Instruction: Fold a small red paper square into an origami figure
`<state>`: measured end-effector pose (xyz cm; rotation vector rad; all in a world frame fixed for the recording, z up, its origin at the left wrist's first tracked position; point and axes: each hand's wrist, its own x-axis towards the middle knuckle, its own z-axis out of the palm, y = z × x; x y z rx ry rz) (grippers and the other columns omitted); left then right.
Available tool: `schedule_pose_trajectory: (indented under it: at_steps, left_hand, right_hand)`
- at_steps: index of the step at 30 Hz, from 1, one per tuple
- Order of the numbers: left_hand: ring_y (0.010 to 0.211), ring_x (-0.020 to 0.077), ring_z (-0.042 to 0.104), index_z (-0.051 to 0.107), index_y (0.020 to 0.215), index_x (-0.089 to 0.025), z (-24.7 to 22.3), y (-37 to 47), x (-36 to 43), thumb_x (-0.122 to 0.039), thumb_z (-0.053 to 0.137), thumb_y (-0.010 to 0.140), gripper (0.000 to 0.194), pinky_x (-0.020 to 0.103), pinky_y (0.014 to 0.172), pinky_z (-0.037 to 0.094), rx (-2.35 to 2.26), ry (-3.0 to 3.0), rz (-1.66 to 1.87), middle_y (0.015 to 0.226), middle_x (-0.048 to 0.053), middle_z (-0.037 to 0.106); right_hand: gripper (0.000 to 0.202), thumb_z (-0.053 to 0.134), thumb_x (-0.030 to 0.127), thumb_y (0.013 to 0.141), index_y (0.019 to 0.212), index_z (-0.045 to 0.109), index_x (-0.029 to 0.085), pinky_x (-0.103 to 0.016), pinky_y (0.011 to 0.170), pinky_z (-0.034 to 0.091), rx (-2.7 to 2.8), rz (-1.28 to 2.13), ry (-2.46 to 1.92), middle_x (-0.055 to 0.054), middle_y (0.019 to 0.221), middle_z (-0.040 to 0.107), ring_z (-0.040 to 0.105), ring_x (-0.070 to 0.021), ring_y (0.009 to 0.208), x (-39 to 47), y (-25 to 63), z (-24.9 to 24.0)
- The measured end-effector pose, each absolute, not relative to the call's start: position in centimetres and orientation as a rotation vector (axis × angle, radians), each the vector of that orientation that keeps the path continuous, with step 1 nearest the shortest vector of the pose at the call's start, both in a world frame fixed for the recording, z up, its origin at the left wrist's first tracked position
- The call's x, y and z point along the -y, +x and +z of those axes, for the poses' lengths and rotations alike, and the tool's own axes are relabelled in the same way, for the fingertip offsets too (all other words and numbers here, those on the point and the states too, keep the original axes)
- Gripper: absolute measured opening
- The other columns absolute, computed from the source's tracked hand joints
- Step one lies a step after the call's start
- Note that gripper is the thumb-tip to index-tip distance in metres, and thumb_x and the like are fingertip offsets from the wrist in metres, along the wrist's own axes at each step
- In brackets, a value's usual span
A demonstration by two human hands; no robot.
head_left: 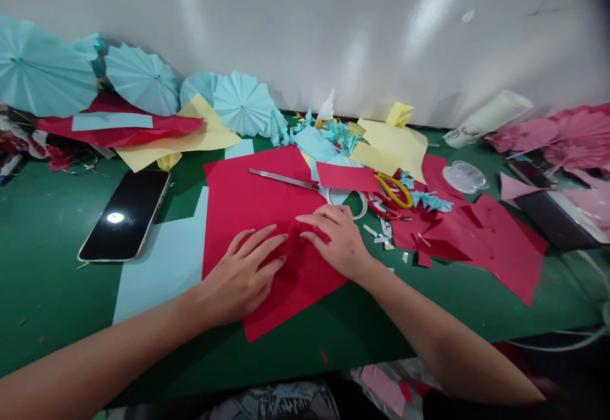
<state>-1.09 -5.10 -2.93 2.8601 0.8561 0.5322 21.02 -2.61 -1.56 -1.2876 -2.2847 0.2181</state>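
Note:
A large sheet of red paper (pixel 243 197) lies in front of me. Over it, a small folded piece of red paper (pixel 294 232) is between my hands, its shape partly covered by my fingers. My left hand (pixel 248 274) has its thumb and forefinger closed on the left side of that small piece, the other fingers resting on the sheet. From the right, my right hand (pixel 340 242) pinches the same piece with bent fingers. A slim metal blade or ruler (pixel 283 179) lies on the sheet beyond my hands.
A phone (pixel 128 216) and light blue paper (pixel 157 274) lie left. Scissors with yellow handles (pixel 394 190), red-handled scissors (pixel 382 207), a white tape roll (pixel 362 206) and red scraps (pixel 505 248) lie right. Pleated blue paper fans (pixel 243 103) stand along the wall.

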Motion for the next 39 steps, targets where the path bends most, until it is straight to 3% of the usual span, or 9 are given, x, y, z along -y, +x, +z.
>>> schedule_pose_trajectory:
  at_steps: [5, 13, 20, 25, 32, 39]
  left_hand:
    - [0.122, 0.0265, 0.042, 0.058, 0.105, -0.015, -3.2, -1.1, 5.0, -0.012, 0.039, 0.086, 0.028, 0.048, 0.098, 0.034, -0.853, 2.792, 0.546, 0.122, 0.013, 0.054]
    - [0.123, 0.0241, 0.041, 0.054, 0.113, -0.017, -3.4, -1.2, 4.8, -0.015, 0.040, 0.087, 0.030, 0.046, 0.100, 0.031, -0.862, 2.770, 0.557, 0.120, 0.009, 0.057]
    - [0.124, 0.0240, 0.039, 0.050, 0.122, -0.017, -3.3, -1.2, 4.8, -0.016, 0.040, 0.087, 0.037, 0.045, 0.101, 0.030, -0.874, 2.797, 0.523, 0.125, 0.010, 0.054]
    - [0.128, 0.0258, 0.034, 0.050, 0.122, -0.015, -3.3, -1.3, 4.8, -0.016, 0.039, 0.087, 0.037, 0.047, 0.101, 0.030, -0.850, 2.828, 0.494, 0.131, 0.010, 0.049]
    - [0.127, 0.0248, 0.036, 0.041, 0.130, -0.013, -3.4, -1.3, 4.7, -0.018, 0.038, 0.088, 0.042, 0.046, 0.101, 0.029, -0.843, 2.800, 0.461, 0.128, 0.010, 0.052]
    - [0.124, 0.0258, 0.040, 0.041, 0.126, -0.009, -3.5, -1.3, 4.6, -0.017, 0.038, 0.088, 0.040, 0.046, 0.098, 0.031, -0.857, 2.802, 0.488, 0.124, 0.015, 0.054]
  right_hand:
    - [0.013, 0.054, 0.019, 0.084, 0.092, 0.064, 0.022, -0.034, 0.078, 0.034, 2.312, 0.239, -1.250, -0.004, 0.086, 0.060, 0.056, -0.0165, 0.083, 2.4, 21.1, -1.8]
    - [0.019, 0.050, 0.025, 0.088, 0.093, 0.068, 0.024, -0.037, 0.078, 0.029, 2.467, 0.205, -1.214, -0.004, 0.088, 0.058, 0.053, -0.0158, 0.082, 2.2, 21.3, -2.4]
    - [0.017, 0.062, 0.030, 0.080, 0.091, 0.064, 0.019, -0.036, 0.080, 0.033, 2.372, 0.340, -1.327, -0.006, 0.091, 0.060, 0.056, -0.0183, 0.087, 1.9, 21.3, -2.3]
    - [0.011, 0.065, 0.022, 0.076, 0.084, 0.060, 0.018, -0.033, 0.075, 0.039, 2.259, 0.494, -1.369, -0.004, 0.088, 0.060, 0.057, -0.0162, 0.081, 1.9, 20.9, -1.7]
    - [0.011, 0.067, 0.021, 0.073, 0.077, 0.059, 0.016, -0.027, 0.064, 0.040, 2.175, 0.606, -1.397, -0.003, 0.081, 0.059, 0.054, -0.0132, 0.071, 2.0, 20.8, -1.4]
    - [0.016, 0.070, 0.022, 0.070, 0.079, 0.058, 0.016, -0.029, 0.066, 0.040, 2.161, 0.698, -1.487, -0.004, 0.083, 0.058, 0.053, -0.0138, 0.073, 2.0, 20.3, -1.3]
